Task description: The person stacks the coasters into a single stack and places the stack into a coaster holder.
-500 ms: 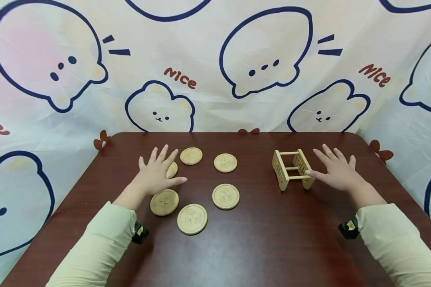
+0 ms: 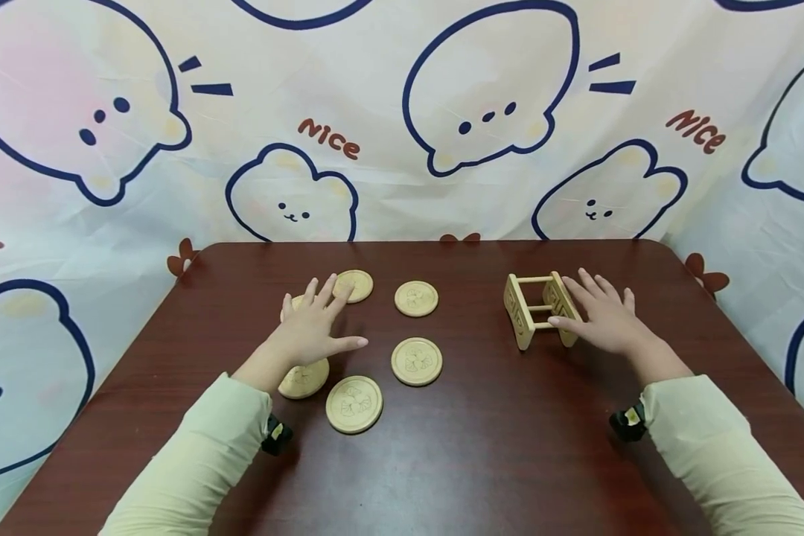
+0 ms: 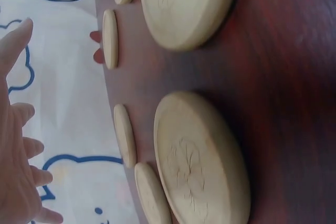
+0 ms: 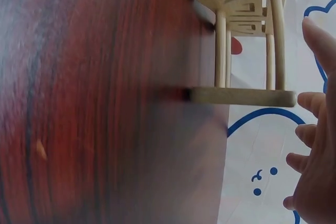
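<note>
Several round wooden coasters with engraved leaf patterns lie spread over the left half of the table; the nearest coaster (image 2: 354, 405) and a far coaster (image 2: 416, 298) are fully visible. Fingers spread, my left hand (image 2: 306, 333) hovers above the left ones and partly covers them. A coaster (image 3: 202, 163) looms large beneath this hand in the left wrist view. At the right stands a small wooden rack (image 2: 519, 316) with two carved side panels joined by rods. Beside its right panel is my right hand (image 2: 606, 321), fingers extended, thumb near the panel; contact is unclear.
The dark red-brown table (image 2: 469, 447) has a far edge close to a white cloth backdrop (image 2: 388, 201) printed with cartoon bears. More of this cloth hangs at both sides. A small black device (image 2: 627, 423) is strapped to each wrist.
My left hand has shifted right over the coasters. My right hand has moved left, closer to the rack. The view has tilted slightly; coasters and rack stay in place.
</note>
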### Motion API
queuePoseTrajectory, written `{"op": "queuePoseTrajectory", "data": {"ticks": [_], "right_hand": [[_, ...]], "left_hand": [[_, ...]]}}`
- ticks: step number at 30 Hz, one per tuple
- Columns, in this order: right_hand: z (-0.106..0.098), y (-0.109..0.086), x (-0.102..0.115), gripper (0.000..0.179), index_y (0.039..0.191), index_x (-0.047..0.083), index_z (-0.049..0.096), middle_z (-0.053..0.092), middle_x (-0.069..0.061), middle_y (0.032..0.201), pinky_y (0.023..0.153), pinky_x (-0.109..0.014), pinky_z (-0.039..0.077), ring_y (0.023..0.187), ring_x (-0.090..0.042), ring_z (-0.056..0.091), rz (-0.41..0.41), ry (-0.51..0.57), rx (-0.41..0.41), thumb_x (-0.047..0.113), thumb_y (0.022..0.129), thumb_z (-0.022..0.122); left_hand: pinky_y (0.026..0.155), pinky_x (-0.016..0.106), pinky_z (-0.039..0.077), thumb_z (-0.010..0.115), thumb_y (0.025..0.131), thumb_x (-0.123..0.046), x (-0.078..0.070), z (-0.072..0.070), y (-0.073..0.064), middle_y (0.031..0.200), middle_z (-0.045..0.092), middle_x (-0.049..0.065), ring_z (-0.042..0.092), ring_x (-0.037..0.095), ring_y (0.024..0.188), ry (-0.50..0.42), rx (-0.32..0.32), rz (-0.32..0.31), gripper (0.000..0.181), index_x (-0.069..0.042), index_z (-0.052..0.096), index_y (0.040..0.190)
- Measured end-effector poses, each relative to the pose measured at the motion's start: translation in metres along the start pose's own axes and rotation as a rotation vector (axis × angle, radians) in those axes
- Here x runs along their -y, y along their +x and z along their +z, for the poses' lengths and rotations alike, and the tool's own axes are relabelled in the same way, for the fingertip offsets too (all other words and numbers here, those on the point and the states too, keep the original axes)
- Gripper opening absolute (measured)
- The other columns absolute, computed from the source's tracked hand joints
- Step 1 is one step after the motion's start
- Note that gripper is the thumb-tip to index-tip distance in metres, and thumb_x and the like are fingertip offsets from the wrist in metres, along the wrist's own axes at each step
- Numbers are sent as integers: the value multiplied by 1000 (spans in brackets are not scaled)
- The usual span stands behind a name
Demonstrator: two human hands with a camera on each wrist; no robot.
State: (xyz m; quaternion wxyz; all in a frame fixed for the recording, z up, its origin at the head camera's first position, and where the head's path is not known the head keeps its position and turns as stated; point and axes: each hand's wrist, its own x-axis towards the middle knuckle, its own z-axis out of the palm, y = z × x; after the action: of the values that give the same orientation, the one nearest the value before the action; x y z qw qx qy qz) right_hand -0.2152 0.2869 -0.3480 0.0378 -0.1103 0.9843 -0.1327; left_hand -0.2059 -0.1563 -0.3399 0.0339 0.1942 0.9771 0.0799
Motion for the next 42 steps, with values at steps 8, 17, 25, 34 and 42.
{"op": "queuePoseTrajectory", "data": {"ticks": [8,17,25,34,42], "right_hand": [[5,2,3,87,139,8,15,4,-20,141,87,-63,-9,124,-41,2,-12,24,-22,60,77,46],[10,5,2,89,139,9,13,5,-20,141,91,-61,-2,125,-39,3,-29,43,-18,62,76,46],[13,6,4,90,139,5,13,8,-22,140,92,-60,2,125,-39,6,-49,53,-16,60,76,47],[15,9,3,93,138,1,12,7,-23,140,92,-59,3,124,-41,7,-50,58,16,61,76,47],[17,10,2,89,137,-1,15,9,-22,140,93,-59,6,124,-41,9,-57,71,17,57,78,48]], "left_hand": [[86,67,6,44,72,-68,-14,12,6,143,4,14,-3,36,127,-41,24,69,88,-23,10,140],[87,66,9,50,72,-62,-31,22,11,143,2,8,4,35,127,-27,50,153,88,-22,11,140],[88,65,11,51,72,-63,-39,34,15,143,2,8,4,35,127,-33,88,219,89,-22,11,140],[88,64,15,52,68,-66,-47,47,19,143,8,9,8,34,127,-58,122,274,93,-18,17,139],[91,59,13,58,69,-60,-53,52,23,143,12,9,7,30,128,-133,202,304,91,-18,18,139]]}}
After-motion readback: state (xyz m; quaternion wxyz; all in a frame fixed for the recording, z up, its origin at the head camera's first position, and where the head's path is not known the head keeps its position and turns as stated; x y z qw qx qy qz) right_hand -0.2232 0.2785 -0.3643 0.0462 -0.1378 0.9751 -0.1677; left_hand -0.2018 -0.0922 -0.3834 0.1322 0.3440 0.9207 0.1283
